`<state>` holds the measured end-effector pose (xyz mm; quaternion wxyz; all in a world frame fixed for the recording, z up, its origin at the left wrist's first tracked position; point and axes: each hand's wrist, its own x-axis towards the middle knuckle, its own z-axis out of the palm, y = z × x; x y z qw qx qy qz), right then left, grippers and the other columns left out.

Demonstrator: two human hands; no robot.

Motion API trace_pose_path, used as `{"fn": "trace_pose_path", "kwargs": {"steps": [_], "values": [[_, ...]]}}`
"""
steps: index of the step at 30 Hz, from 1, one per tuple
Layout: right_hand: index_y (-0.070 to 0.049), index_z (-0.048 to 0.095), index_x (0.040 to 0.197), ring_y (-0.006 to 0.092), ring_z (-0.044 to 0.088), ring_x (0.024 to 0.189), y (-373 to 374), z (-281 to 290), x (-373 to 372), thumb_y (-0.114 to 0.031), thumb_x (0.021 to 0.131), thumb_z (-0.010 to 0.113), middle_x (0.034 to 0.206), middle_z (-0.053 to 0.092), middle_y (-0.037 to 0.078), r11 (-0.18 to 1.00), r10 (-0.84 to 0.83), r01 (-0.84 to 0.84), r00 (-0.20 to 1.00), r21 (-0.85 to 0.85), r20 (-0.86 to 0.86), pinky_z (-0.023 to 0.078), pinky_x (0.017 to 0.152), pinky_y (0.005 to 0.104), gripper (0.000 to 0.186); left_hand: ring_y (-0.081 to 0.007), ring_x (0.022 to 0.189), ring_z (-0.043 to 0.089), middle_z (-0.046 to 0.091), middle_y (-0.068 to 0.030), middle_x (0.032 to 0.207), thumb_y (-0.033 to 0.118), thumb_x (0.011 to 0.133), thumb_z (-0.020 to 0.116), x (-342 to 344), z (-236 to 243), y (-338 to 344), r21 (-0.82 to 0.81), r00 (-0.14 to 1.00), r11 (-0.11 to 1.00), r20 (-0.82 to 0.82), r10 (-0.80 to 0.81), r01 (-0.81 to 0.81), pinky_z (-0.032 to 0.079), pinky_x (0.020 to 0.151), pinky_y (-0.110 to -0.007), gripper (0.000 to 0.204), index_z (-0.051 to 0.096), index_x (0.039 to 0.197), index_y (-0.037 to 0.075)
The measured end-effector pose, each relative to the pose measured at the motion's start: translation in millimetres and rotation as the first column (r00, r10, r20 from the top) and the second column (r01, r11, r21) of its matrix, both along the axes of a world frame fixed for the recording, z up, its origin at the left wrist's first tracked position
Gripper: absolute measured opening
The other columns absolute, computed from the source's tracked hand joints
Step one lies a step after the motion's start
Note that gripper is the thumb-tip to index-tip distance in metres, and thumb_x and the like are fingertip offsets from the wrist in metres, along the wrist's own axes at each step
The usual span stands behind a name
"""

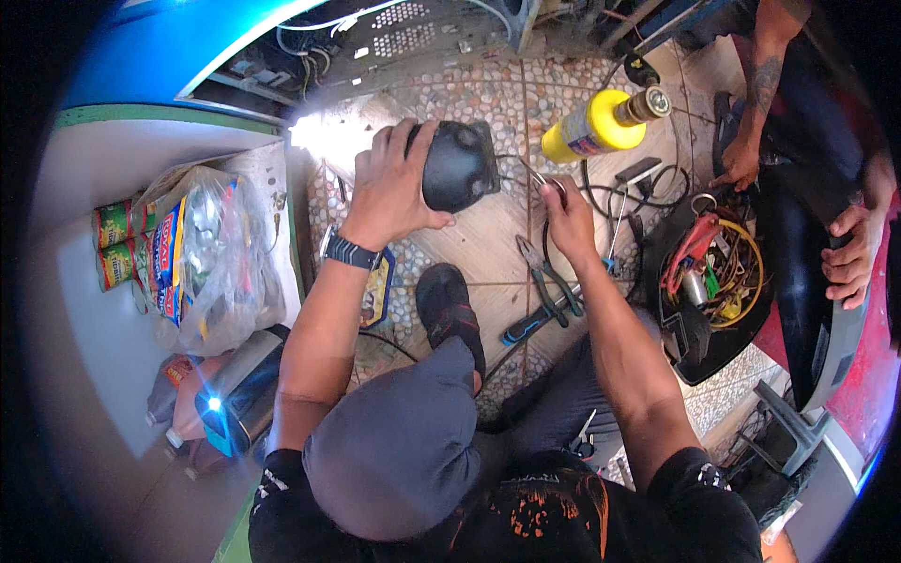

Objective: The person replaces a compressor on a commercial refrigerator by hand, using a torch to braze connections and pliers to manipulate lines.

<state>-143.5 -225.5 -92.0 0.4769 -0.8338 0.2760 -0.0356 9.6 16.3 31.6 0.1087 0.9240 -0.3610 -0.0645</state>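
Observation:
My left hand [399, 183] is wrapped over the side of a black, rounded metal compressor [459, 169], fingers on top and thumb low on its near side. The compressor rests on the floor in front of me. Just right of it, my right hand [566, 220] pinches a slim metal tool [533, 173], its tip directed toward the compressor. The tool's exact kind is too small to tell. Pliers with dark handles [548, 281] lie on the floor below my right hand. Beside them is a blue-and-black handled tool [533, 324].
A yellow gas cylinder [591, 127] stands beyond my right hand. Right of it lie a black hose and a screwdriver [616, 230]. A black tool bin [690, 352] holds wires. Another person's hand [740, 164] hangs nearby. At left sit a plastic bag of goods [211, 253] and bottles [178, 403].

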Motion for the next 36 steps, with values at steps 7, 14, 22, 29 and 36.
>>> {"fn": "trace_pose_path", "kwargs": {"steps": [7,14,22,29,36], "values": [[-0.002,0.068,0.119,0.0408,0.069,0.103,-4.7,-44.4,-9.5,-0.035,0.101,0.059,0.111,0.072,0.024,0.974,-0.187,0.166,0.973,-0.151,-0.134,0.052,0.091,0.0431,0.038,-0.0391,0.136,0.042,0.043,-0.0177,0.150,0.039,0.045,0.097,-11.5,3.1,1.1,-0.017,0.999,1.000,-0.041,0.002,-0.002,0.039,0.106,-0.054,0.130,0.035,0.156,0.013],[-0.005,0.066,0.122,0.0329,0.073,0.089,20.0,-11.2,-1.7,-0.035,0.102,0.060,0.097,0.073,0.021,0.983,-0.059,0.061,0.998,0.170,-0.014,0.055,0.082,0.0401,0.037,-0.0389,0.136,0.042,0.043,-0.0172,0.149,0.036,0.045,0.097,-17.1,2.6,2.9,-0.027,1.000,1.000,-0.024,0.004,-0.005,0.038,0.107,-0.054,0.128,0.036,0.155,0.012],[-0.004,0.066,0.114,0.0367,0.071,0.091,24.5,-23.7,-15.5,-0.034,0.101,0.061,0.098,0.074,0.020,0.950,-0.302,0.298,0.953,0.093,0.027,0.054,0.082,0.0449,0.034,-0.0388,0.136,0.042,0.043,-0.0172,0.150,0.036,0.045,0.097,-16.8,5.4,1.3,-0.032,1.000,0.999,-0.023,0.000,-0.001,0.038,0.107,-0.054,0.128,0.037,0.155,0.012],[-0.004,0.067,0.112,0.0276,0.072,0.081,9.7,-10.4,4.6,-0.036,0.100,0.064,0.088,0.073,0.016,0.995,-0.092,0.092,0.995,-0.025,-0.030,0.054,0.076,0.0382,0.034,-0.0385,0.136,0.041,0.043,-0.0165,0.150,0.035,0.045,0.098,-19.5,6.8,1.6,-0.034,1.000,0.999,-0.022,0.001,-0.002,0.037,0.108,-0.053,0.127,0.038,0.154,0.011],[-0.002,0.063,0.107,0.0413,0.071,0.085,20.5,3.4,12.9,-0.035,0.099,0.063,0.089,0.073,0.023,0.994,-0.016,0.017,1.000,-0.109,0.014,0.054,0.076,0.0505,0.035,-0.0379,0.137,0.041,0.043,-0.0161,0.149,0.034,0.046,0.097,-29.8,6.2,2.9,-0.031,1.000,0.999,-0.011,0.020,-0.020,0.035,0.109,-0.054,0.126,0.038,0.154,0.011]]}}
